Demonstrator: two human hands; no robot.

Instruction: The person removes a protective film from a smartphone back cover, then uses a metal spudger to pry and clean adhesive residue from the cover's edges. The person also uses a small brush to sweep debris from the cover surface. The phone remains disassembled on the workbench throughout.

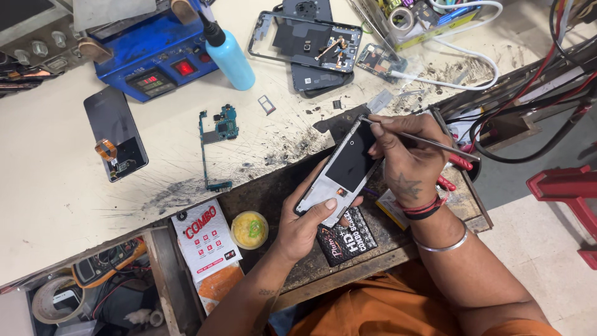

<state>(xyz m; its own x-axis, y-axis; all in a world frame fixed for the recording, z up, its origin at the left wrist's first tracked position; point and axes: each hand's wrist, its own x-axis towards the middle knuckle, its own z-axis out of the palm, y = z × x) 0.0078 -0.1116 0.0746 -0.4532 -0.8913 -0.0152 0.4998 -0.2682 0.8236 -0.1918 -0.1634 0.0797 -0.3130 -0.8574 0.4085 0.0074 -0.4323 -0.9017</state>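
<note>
Phone frame (344,171): opened, back cover and board already removed; held tilted above the dark work mat (280,199) at the desk's (50,186) near edge.
Left hand (309,225): closed around the frame's lower end, thumb on top.
Right hand (404,158): fingers pinched shut on a thin metal tool (429,142), tip set at the frame's upper corner.
Circuit board (217,140): lying left of the frame, on the desk.
Screen panel (116,134): further left.
Second opened frame (308,40): beyond the held frame. Reassembly judged not begun.
</note>
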